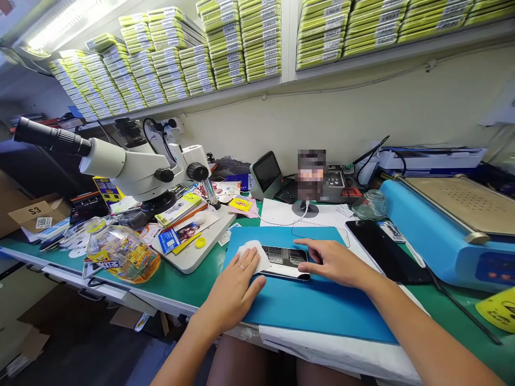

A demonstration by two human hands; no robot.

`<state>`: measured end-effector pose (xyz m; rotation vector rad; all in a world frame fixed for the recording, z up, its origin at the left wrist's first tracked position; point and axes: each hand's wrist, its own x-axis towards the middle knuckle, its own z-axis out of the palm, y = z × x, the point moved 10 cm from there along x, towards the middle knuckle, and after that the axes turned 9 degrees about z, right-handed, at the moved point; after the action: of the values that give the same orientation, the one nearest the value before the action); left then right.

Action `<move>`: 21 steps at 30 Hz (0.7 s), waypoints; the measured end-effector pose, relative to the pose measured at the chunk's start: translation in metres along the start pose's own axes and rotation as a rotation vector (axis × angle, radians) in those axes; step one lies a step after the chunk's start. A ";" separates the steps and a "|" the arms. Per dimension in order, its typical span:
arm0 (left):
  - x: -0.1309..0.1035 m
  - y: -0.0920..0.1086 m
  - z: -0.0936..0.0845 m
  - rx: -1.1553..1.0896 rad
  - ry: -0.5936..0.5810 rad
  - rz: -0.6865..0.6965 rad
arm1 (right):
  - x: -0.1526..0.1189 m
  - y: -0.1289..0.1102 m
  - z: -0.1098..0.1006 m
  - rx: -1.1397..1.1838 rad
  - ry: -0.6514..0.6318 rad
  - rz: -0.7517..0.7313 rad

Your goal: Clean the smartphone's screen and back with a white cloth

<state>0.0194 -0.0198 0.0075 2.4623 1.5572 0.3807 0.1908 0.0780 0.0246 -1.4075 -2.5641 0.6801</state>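
Note:
A phone (pixel 287 270) lies flat on the blue mat (pixel 317 313); its glossy dark surface reflects striped light. My left hand (pixel 237 287) rests on a white wipe (pixel 263 261) at the phone's left end. The fingers are stretched flat over the wipe, the thumb stands apart, and a ring shows on one finger. At the phone's right end is my right hand (pixel 332 261), its index finger extended by the far edge and its thumb over the near right corner. The other right fingers are curled under. Whether that thumb touches the phone I cannot tell.
A microscope (pixel 137 166) stands at left behind a large plastic jar (pixel 124 252). On the right are a dark tablet-like panel (pixel 384 252), a glass jar (pixel 374 203) and a blue heating machine (pixel 426 236). Yellow-green packs (pixel 225 48) fill the shelf above.

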 end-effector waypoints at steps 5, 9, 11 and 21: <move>0.019 -0.005 -0.001 0.011 0.009 -0.004 | -0.001 0.000 -0.001 0.015 0.000 0.002; 0.031 0.004 -0.003 0.055 -0.003 -0.018 | 0.000 -0.002 -0.001 0.012 -0.009 0.005; 0.037 0.015 -0.001 0.052 -0.025 -0.004 | 0.000 -0.002 0.000 0.005 -0.011 0.005; 0.070 0.082 0.017 -0.060 -0.001 0.142 | 0.003 0.007 -0.002 0.137 0.026 -0.052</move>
<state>0.1236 0.0080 0.0239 2.5341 1.3538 0.4422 0.1951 0.0841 0.0227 -1.2943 -2.4731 0.8069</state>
